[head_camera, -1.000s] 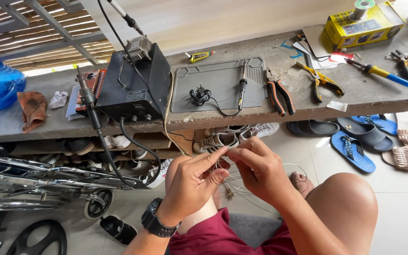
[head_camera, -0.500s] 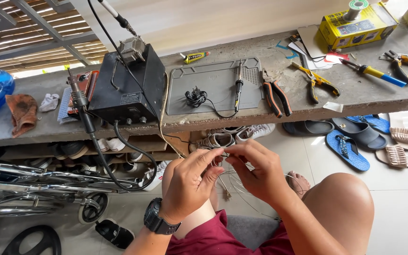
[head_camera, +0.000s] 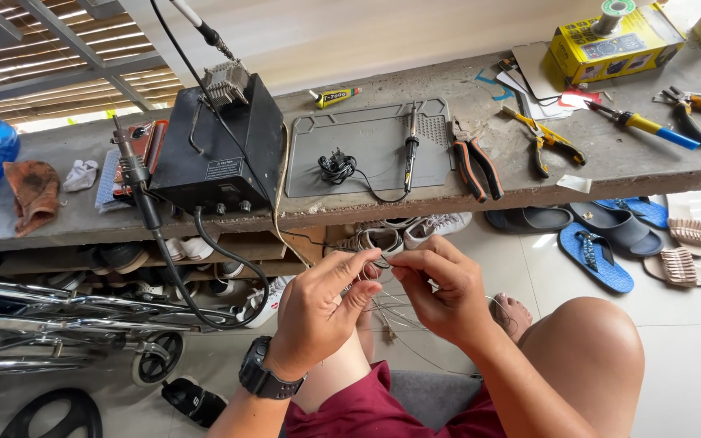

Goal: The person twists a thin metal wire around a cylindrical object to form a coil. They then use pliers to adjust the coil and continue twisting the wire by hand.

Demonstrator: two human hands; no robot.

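My left hand [head_camera: 318,312], with a black watch on the wrist, and my right hand [head_camera: 440,292] meet in front of my knees. Both pinch a thin silvery wire [head_camera: 383,268] between thumb and fingers; its loose loops [head_camera: 403,320] hang down below the hands. The hands are held just below the front edge of a concrete bench [head_camera: 610,162]. On the bench straight ahead lie a grey work mat [head_camera: 367,158] and a soldering iron [head_camera: 409,146] with a coiled black cord.
A black box-shaped soldering station [head_camera: 221,154] stands left of the mat. Red-handled pliers [head_camera: 474,162], yellow-handled pliers [head_camera: 545,139], a screwdriver [head_camera: 647,123] and a yellow box [head_camera: 610,40] with a solder spool lie to the right. Shoes and blue sandals [head_camera: 594,255] sit underneath; a wheeled frame [head_camera: 66,324] is at left.
The view has shifted slightly. My hands stay together on the wire, with the fingers working it a little; nothing was picked up or put down.
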